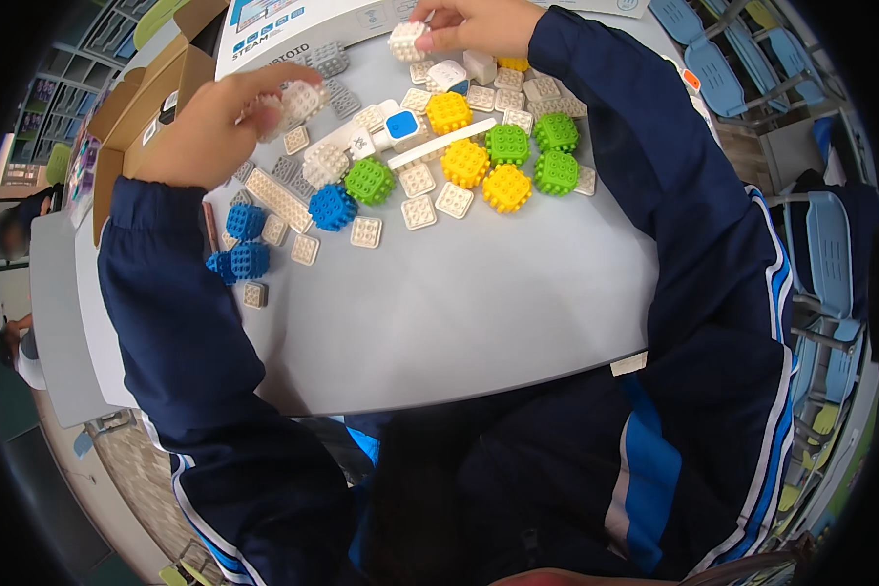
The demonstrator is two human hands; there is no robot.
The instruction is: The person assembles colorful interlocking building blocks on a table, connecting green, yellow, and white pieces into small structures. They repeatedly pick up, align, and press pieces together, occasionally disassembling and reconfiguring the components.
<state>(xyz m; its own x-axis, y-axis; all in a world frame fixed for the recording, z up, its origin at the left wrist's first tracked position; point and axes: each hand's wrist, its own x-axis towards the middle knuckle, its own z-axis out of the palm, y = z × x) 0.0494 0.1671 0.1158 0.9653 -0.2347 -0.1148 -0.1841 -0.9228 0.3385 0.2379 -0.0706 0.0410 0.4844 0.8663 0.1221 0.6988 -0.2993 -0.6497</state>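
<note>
My left hand (210, 119), at the left side of the table, has its fingers closed round a white studded block (304, 102). Farther back, my right hand (488, 23) pinches another white studded block (408, 42) between thumb and fingers. Between and below them lie yellow blocks (465, 163), green blocks (507, 145) and blue blocks (333, 207), all studded. A white module with a blue square (400, 125) sits among them, beside a long white bar (443, 144). One more white studded block (325, 165) rests near my left hand.
Flat white square plates (419, 212) lie scattered over the grey table (459, 313). Grey studded pieces (330, 59) sit by a large white printed box (308, 29) at the back. An opened cardboard box (132, 117) stands at the left. Blue chairs (830, 254) line the right.
</note>
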